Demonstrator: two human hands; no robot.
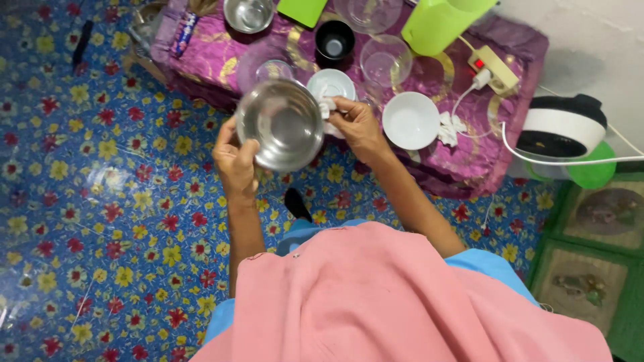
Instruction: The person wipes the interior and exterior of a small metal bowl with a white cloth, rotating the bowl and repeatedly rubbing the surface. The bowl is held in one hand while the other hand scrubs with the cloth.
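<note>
Flowered floor (100, 201) and purple-clothed desk (469, 154) seen below, steel bowl (282, 124) gripped by left hand (235, 164), fingers clamped on rim, white cloth (328, 107) pinched in right hand (355, 124), white bowl (410, 121) just beside.

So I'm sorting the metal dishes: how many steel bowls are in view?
2. One steel bowl is held in the left hand; another steel bowl sits at the top edge on the purple cloth. Others may lie out of frame.
</note>
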